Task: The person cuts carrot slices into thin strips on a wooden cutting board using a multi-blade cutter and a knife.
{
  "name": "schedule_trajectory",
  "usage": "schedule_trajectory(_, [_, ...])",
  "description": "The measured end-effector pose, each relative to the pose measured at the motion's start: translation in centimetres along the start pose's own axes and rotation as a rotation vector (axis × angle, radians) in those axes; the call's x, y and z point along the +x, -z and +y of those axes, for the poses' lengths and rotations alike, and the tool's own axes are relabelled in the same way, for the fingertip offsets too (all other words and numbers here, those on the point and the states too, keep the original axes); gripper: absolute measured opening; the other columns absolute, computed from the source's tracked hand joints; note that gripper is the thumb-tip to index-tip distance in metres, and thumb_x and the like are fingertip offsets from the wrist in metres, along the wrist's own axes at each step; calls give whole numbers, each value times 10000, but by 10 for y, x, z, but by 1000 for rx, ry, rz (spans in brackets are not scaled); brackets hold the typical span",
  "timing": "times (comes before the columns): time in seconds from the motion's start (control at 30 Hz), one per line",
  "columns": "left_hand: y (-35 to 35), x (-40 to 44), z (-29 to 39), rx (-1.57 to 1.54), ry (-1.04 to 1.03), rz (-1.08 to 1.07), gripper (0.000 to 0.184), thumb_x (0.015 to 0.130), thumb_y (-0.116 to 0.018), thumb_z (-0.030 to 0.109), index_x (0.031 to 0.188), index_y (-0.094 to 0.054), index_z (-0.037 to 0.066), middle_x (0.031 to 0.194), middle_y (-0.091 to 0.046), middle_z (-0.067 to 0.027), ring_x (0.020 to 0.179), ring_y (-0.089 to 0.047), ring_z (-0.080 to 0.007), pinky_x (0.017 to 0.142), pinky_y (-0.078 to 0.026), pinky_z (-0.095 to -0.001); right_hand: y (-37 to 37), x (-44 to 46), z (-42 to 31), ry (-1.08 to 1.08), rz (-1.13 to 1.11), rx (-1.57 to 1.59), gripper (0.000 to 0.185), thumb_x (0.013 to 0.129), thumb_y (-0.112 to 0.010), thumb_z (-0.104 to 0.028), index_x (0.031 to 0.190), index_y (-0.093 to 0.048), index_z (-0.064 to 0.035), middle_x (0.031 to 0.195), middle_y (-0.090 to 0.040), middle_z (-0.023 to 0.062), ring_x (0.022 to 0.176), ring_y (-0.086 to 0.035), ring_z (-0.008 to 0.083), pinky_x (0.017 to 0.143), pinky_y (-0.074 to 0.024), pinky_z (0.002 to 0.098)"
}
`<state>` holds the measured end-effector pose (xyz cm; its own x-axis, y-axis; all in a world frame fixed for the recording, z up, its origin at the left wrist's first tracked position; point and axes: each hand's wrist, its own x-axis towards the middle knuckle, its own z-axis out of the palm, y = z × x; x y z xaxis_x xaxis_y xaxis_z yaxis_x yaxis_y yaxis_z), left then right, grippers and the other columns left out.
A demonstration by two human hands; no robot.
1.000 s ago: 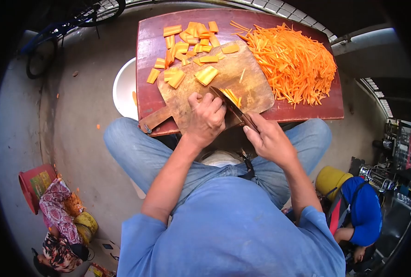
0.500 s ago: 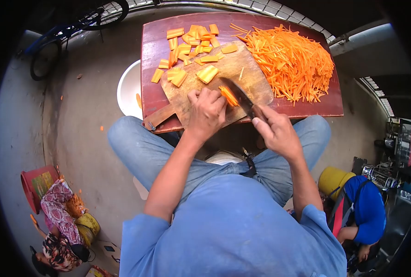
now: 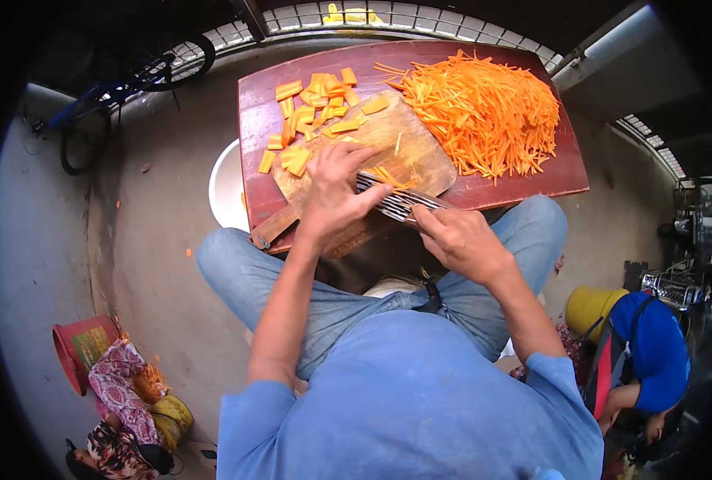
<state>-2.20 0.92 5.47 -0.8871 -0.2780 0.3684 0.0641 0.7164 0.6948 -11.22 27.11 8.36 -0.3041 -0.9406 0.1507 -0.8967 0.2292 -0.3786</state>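
Observation:
My right hand (image 3: 464,244) grips a kitchen knife (image 3: 392,202), its broad blade turned flat and reflecting light and dark stripes. My left hand (image 3: 336,192) has its fingers stretched out over the wooden cutting board (image 3: 424,148), with the thumb apart at the blade. A few cut carrot strips (image 3: 388,178) lie along the blade's far side. Thick carrot slices (image 3: 316,98) are scattered on the board's far left and the table beyond. To the right of the board rises a large heap of carrot strips (image 3: 488,116).
The board rests on a dark red table (image 3: 560,180) in front of my knees. A white basin (image 3: 226,188) stands at its left. Behind me are a person in blue (image 3: 652,344) by a yellow bucket (image 3: 592,308) and another person (image 3: 124,444) near a red bucket (image 3: 76,352).
The knife has turned from upright against the carrot to flat. My left hand has opened from its curled hold, its thumb now at the blade. The view has shifted slightly.

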Motion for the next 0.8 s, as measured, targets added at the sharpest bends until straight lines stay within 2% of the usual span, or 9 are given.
schedule_trajectory(0.13, [-14, 26, -2, 120, -79, -313, 697, 787, -941, 443, 1394, -768, 146, 1398, -684, -132, 1402, -545, -341, 1164, -310, -532, -5, 5, -1, 69, 10, -114, 414, 934, -781, -128, 1309, -635, -34, 916, -708, 110, 832, -740, 332, 676, -600, 475])
schedule_trajectory(0.23, [-18, 41, -17, 294, -155, -294, 658, 805, -916, 450, 1375, -772, 154, 1343, -691, -118, 1343, -571, -335, 1121, -332, -561, -3, 2, -1, 52, 36, -114, 371, 947, -769, -134, 1279, -634, -39, 895, -699, 109, 805, -736, 327, 656, -595, 472])
schedule_trajectory(0.27, [-19, 46, -22, 352, -272, -236, 619, 814, -908, 456, 1336, -781, 150, 1318, -690, -113, 1337, -572, -332, 1103, -332, -569, -1, 1, -2, 41, 42, -109, 356, 951, -766, -134, 1269, -634, -40, 892, -699, 111, 798, -736, 328, 651, -594, 471])
schedule_trajectory(0.37, [-24, 53, -33, 445, -303, -248, 602, 820, -903, 455, 1325, -783, 149, 1328, -688, -117, 1333, -576, -331, 1117, -318, -576, 4, -3, -8, 33, 85, -158, 180, 1002, -690, -134, 1137, -641, -26, 797, -679, 97, 740, -741, 292, 637, -601, 452])
schedule_trajectory(0.5, [-17, 46, -18, 137, -192, -326, 500, 843, -898, 414, 1262, -811, 155, 1364, -691, -124, 1352, -591, -327, 1158, -305, -531, 4, -7, -6, 17, 63, -175, 190, 993, -685, -125, 1148, -644, -23, 812, -688, 98, 749, -747, 288, 650, -605, 445])
schedule_trajectory(0.67, [-15, 56, -27, 456, -330, -342, 445, 837, -903, 381, 1214, -816, 161, 1359, -693, -117, 1317, -607, -301, 1140, -318, -546, 9, -4, -11, 11, 5, -198, 197, 992, -681, -123, 1155, -644, -18, 829, -700, 104, 766, -754, 290, 667, -610, 439])
schedule_trajectory(0.77, [-15, 60, -33, 418, -341, -273, 481, 833, -911, 401, 1237, -816, 158, 1334, -706, -114, 1305, -613, -300, 1123, -324, -542, 6, -7, -13, -3, 80, -116, 269, 980, -746, -168, 1193, -621, -60, 847, -690, 133, 739, -725, 345, 638, -589, 483])
schedule_trajectory(0.8, [-14, 58, -31, 272, -340, -258, 534, 828, -911, 450, 1265, -816, 158, 1316, -714, -115, 1295, -616, -303, 1113, -324, -548, 5, -7, -12, 4, 64, -130, 278, 982, -747, -171, 1204, -623, -58, 850, -689, 132, 736, -724, 342, 639, -589, 480])
